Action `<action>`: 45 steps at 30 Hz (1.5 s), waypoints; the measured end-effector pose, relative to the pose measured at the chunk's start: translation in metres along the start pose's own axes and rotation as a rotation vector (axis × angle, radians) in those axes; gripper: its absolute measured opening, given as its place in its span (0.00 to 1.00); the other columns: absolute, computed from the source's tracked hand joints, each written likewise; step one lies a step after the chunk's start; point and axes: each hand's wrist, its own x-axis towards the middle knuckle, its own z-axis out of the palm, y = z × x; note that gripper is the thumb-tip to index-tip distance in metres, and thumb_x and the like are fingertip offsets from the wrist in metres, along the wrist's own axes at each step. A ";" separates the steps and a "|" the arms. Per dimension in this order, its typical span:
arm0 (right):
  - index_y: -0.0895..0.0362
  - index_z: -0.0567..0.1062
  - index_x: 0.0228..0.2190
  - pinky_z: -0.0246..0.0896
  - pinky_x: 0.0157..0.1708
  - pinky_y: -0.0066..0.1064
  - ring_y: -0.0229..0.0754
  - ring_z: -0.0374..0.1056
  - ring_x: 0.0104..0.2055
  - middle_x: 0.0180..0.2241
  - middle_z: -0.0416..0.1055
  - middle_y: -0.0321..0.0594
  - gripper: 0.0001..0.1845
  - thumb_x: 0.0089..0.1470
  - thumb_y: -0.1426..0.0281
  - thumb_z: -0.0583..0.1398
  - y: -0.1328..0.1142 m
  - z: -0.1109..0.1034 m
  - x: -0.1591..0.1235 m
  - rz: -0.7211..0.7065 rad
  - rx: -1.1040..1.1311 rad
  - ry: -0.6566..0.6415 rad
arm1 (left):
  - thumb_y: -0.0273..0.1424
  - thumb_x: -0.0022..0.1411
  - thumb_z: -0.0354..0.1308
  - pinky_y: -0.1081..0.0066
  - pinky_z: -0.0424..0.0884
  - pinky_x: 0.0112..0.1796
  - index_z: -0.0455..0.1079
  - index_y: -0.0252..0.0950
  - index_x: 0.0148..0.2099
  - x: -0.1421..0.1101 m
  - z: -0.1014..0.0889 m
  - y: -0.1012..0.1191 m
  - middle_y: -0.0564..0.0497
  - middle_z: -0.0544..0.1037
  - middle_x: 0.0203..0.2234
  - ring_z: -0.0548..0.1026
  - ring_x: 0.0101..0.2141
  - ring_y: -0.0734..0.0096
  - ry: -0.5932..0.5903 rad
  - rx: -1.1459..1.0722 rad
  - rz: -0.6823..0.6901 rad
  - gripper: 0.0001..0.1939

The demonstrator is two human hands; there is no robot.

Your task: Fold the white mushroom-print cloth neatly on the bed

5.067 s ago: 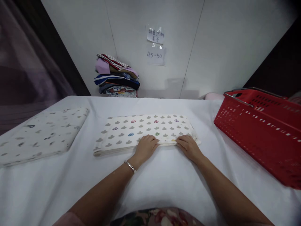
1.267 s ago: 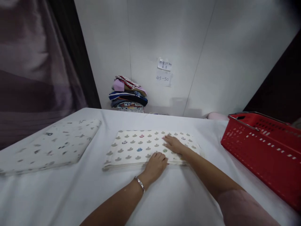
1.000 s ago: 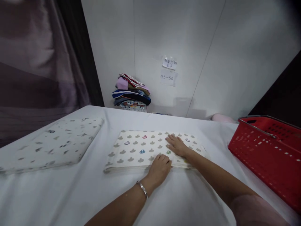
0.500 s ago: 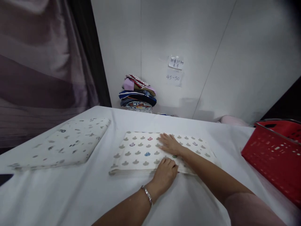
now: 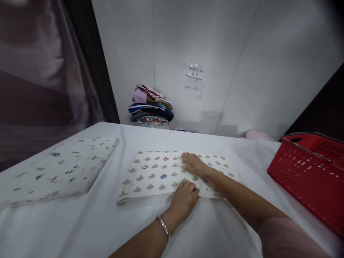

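Note:
A folded white cloth (image 5: pixel 153 182) printed with grey mushrooms, a few of them coloured, lies flat on the covered table. My right hand (image 5: pixel 195 165) rests palm down on its upper middle, fingers stretched out. At the near edge, my left hand (image 5: pixel 185 199) has its fingers curled over the cloth's border; the fingertips are partly hidden. A silver bracelet (image 5: pixel 163 226) circles the left wrist. To the left lies another folded white cloth (image 5: pixel 67 168) with dark and grey leaf-like prints.
A red plastic basket (image 5: pixel 303 179) stands at the right edge of the white-covered table (image 5: pixel 88 222). Behind the table rises a stack of folded fabrics (image 5: pixel 152 107) against the wall. Paper signs (image 5: pixel 194 87) hang there. A curtain (image 5: pixel 40 71) hangs on the left.
The view has turned slightly right, so the cloths and basket appear further left. My right hand has slid a little to the right over the mushroom cloth; my left hand stays at its near edge.

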 end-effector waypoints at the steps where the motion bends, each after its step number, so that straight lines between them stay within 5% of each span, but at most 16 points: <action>1: 0.54 0.50 0.61 0.27 0.61 0.45 0.46 0.32 0.65 0.64 0.38 0.43 0.34 0.58 0.50 0.41 0.012 -0.003 -0.010 0.048 -0.013 0.005 | 0.30 0.59 0.56 0.66 0.59 0.37 0.67 0.36 0.35 0.000 0.000 0.000 0.53 0.69 0.32 0.64 0.37 0.67 -0.006 -0.006 0.002 0.02; 6: 0.54 0.51 0.61 0.28 0.60 0.48 0.47 0.33 0.65 0.64 0.39 0.43 0.35 0.58 0.49 0.40 0.061 -0.005 -0.042 0.240 -0.112 -0.006 | 0.30 0.60 0.55 0.66 0.60 0.38 0.67 0.36 0.34 0.001 -0.004 -0.002 0.52 0.69 0.33 0.63 0.37 0.67 -0.030 -0.038 -0.005 0.03; 14: 0.52 0.51 0.61 0.27 0.60 0.47 0.46 0.30 0.65 0.64 0.36 0.41 0.36 0.57 0.47 0.40 0.068 -0.009 -0.053 0.244 -0.118 0.032 | 0.29 0.60 0.55 0.66 0.61 0.37 0.66 0.36 0.34 0.000 -0.008 0.000 0.52 0.69 0.32 0.64 0.36 0.67 -0.041 -0.041 -0.016 0.03; 21: 0.52 0.51 0.61 0.29 0.60 0.48 0.46 0.32 0.65 0.64 0.38 0.41 0.34 0.58 0.50 0.40 0.093 -0.005 -0.073 0.434 -0.149 0.017 | 0.30 0.60 0.54 0.65 0.60 0.37 0.66 0.36 0.33 0.000 -0.008 -0.002 0.52 0.69 0.32 0.64 0.35 0.67 -0.015 -0.065 0.009 0.03; 34: 0.50 0.53 0.60 0.30 0.59 0.52 0.47 0.32 0.65 0.64 0.39 0.40 0.31 0.58 0.52 0.43 0.096 -0.013 -0.117 0.590 -0.113 0.046 | 0.29 0.60 0.54 0.66 0.61 0.37 0.67 0.37 0.34 0.001 -0.010 -0.002 0.51 0.69 0.33 0.65 0.36 0.67 -0.041 -0.081 -0.002 0.03; 39: 0.55 0.60 0.57 0.29 0.60 0.50 0.48 0.34 0.65 0.63 0.43 0.42 0.29 0.56 0.57 0.51 0.097 -0.010 -0.130 0.643 0.086 0.192 | 0.29 0.61 0.54 0.66 0.61 0.38 0.67 0.36 0.35 0.001 -0.010 -0.002 0.51 0.69 0.33 0.64 0.37 0.67 -0.045 -0.069 0.002 0.03; 45: 0.61 0.56 0.59 0.43 0.60 0.39 0.47 0.45 0.62 0.62 0.47 0.46 0.32 0.57 0.58 0.50 0.081 -0.011 -0.162 0.797 0.320 0.384 | 0.29 0.61 0.53 0.66 0.61 0.38 0.67 0.36 0.36 0.000 -0.009 -0.004 0.51 0.69 0.34 0.64 0.37 0.67 -0.023 -0.066 0.027 0.03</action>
